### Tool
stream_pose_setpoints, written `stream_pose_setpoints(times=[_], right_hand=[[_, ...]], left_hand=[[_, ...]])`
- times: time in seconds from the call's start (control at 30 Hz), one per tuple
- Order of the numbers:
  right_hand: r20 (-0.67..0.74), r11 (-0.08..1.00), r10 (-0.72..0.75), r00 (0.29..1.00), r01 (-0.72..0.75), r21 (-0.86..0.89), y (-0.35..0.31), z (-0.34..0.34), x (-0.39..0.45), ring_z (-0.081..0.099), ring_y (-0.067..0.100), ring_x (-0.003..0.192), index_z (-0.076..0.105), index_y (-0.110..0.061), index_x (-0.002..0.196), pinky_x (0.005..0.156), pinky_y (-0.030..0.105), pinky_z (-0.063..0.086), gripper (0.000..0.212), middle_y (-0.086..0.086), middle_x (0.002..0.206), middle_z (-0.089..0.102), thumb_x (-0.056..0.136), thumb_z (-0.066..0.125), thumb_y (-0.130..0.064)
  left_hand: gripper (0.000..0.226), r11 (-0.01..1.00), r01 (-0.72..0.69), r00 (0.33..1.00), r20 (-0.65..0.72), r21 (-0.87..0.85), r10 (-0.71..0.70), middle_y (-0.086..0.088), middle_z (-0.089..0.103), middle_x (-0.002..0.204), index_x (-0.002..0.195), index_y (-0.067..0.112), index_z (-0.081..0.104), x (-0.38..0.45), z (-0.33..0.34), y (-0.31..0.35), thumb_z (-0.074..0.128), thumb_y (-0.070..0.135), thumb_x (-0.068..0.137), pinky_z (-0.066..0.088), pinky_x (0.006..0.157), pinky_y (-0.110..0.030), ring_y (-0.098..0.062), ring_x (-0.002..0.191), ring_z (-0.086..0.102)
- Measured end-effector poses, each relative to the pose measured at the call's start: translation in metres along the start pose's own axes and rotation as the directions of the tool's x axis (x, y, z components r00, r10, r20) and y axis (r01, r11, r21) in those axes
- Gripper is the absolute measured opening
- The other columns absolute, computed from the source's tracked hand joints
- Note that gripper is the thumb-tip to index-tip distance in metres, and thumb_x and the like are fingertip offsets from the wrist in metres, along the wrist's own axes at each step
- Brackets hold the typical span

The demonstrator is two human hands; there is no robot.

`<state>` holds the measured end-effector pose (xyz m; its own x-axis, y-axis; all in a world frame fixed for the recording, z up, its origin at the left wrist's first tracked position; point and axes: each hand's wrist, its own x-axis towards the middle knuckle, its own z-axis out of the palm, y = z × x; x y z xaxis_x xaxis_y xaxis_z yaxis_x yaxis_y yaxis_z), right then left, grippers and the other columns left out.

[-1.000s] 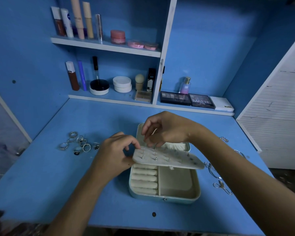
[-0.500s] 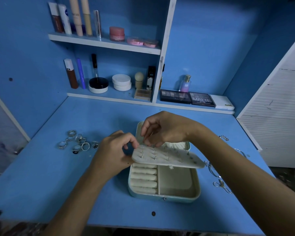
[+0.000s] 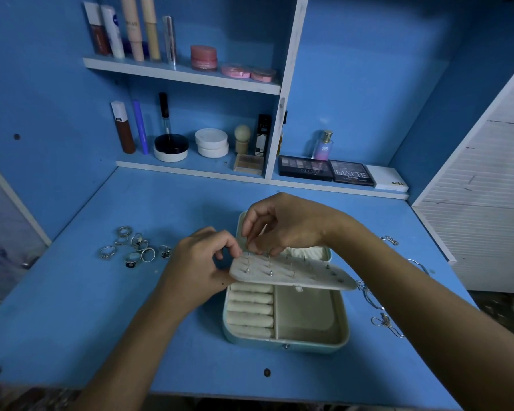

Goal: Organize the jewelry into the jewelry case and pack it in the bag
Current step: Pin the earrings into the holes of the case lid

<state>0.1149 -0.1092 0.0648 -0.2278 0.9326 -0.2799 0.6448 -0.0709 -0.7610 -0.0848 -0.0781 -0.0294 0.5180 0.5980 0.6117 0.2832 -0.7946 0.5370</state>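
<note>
Head view: earring panel (image 3: pixel 291 272) held level over open case (image 3: pixel 285 318), near mid-desk. Looks light, thin and a bit flexible; best held by its edge, away from the studs (image 3: pixel 270 272) poking through. Studs tiny, slick, easy to drop; need a fingertip pinch and a light push.

Left hand (image 3: pixel 199 269) curled, pinching the panel's left end. Right hand (image 3: pixel 282 225) above the panel's far left corner, fingertips (image 3: pixel 251 247) pinched together over a stud; whether anything sits between them, cannot tell.

Below the panel: ring rolls (image 3: pixel 250 311) bare, side compartment (image 3: pixel 304 314) bare.

Rings (image 3: pixel 135 246) in a loose heap on the desk (image 3: pixel 72 321), left of the case, apart from it. Chains (image 3: pixel 382 317) lying right of the case, partly hidden by the right forearm; likely to tangle, better lifted one at a time. No bag in sight.

Shelves (image 3: pixel 184 74) behind carry cosmetics, well clear of the work. Nothing blocking the case except the raised panel itself.
</note>
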Motion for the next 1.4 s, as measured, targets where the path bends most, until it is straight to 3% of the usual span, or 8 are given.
stream_pose_setpoints(times=[0.27,0.37,0.57,0.7,1.0,1.17,1.4], right_hand=[[0.016,1.0,0.008,1.0,-0.008,-0.021,-0.0009,-0.0001,0.0006,0.067,0.015,0.079,0.07,-0.012,0.099,0.068,0.023,0.058,0.018,0.007,0.094,0.074,0.085,0.074,-0.002],[0.021,0.999,0.007,1.0,-0.006,-0.041,-0.0014,0.0011,0.0012,0.065,0.011,0.075,0.071,-0.012,0.099,0.065,0.02,0.054,0.017,0.002,0.086,0.073,0.085,0.075,-0.004],[0.04,0.997,0.017,0.999,-0.014,-0.08,-0.0022,0.0015,0.0031,0.07,0.019,0.081,0.072,-0.016,0.099,0.073,0.025,0.058,0.016,0.004,0.091,0.075,0.085,0.074,-0.007],[0.054,0.997,0.038,0.998,-0.034,-0.067,-0.0054,-0.0008,0.002,0.071,0.014,0.085,0.07,-0.017,0.106,0.075,0.026,0.06,0.023,0.0,0.093,0.076,0.087,0.069,-0.004],[0.038,0.997,0.041,0.998,-0.039,-0.066,-0.0068,-0.0003,0.0022,0.071,0.015,0.081,0.066,-0.018,0.109,0.073,0.025,0.06,0.026,0.002,0.091,0.076,0.087,0.068,-0.003],[0.015,0.993,0.033,0.999,-0.031,-0.115,-0.0077,0.0029,0.0029,0.068,0.011,0.073,0.066,-0.019,0.105,0.066,0.021,0.056,0.024,-0.002,0.086,0.077,0.085,0.069,-0.005],[0.005,0.986,0.02,1.0,-0.019,-0.167,-0.0085,0.0042,0.0052,0.073,0.026,0.083,0.068,-0.016,0.099,0.07,0.03,0.06,0.019,-0.001,0.084,0.076,0.084,0.069,-0.005]], left_hand=[[0.025,1.0,0.006,1.0,-0.015,0.008,-0.006,0.004,0.063,0.07,0.072,0.022,0.061,0.0002,0.0008,0.0014,0.074,0.043,0.069,0.043,0.058,-0.029,-0.006,0.064,0.046],[0.025,1.0,0.012,1.0,-0.009,-0.004,-0.012,0.002,0.062,0.069,0.071,0.021,0.061,0.0001,0.0011,0.0007,0.075,0.041,0.067,0.043,0.059,-0.029,-0.006,0.064,0.046],[0.026,1.0,0.006,1.0,-0.003,0.0,-0.006,0.003,0.062,0.069,0.071,0.021,0.061,-0.0004,0.0008,-0.0003,0.075,0.043,0.067,0.044,0.058,-0.03,-0.005,0.064,0.046],[0.023,1.0,0.011,1.0,-0.011,-0.001,-0.011,0.003,0.061,0.069,0.072,0.021,0.061,-0.0007,0.0007,0.0002,0.075,0.039,0.066,0.043,0.058,-0.029,-0.006,0.064,0.046],[0.024,1.0,0.018,1.0,-0.008,0.008,-0.018,0.003,0.061,0.069,0.071,0.02,0.061,-0.0002,0.0006,0.0011,0.073,0.041,0.068,0.042,0.057,-0.028,-0.006,0.064,0.046],[0.025,0.999,0.018,0.999,-0.031,0.027,-0.018,0.003,0.057,0.064,0.069,0.018,0.062,0.0004,0.0009,0.0034,0.072,0.041,0.067,0.038,0.056,-0.02,-0.006,0.063,0.044],[0.024,0.999,0.016,0.999,-0.039,0.041,-0.015,0.001,0.058,0.064,0.069,0.018,0.062,-0.0011,0.0017,0.0017,0.073,0.04,0.067,0.041,0.056,-0.028,-0.007,0.061,0.044]])
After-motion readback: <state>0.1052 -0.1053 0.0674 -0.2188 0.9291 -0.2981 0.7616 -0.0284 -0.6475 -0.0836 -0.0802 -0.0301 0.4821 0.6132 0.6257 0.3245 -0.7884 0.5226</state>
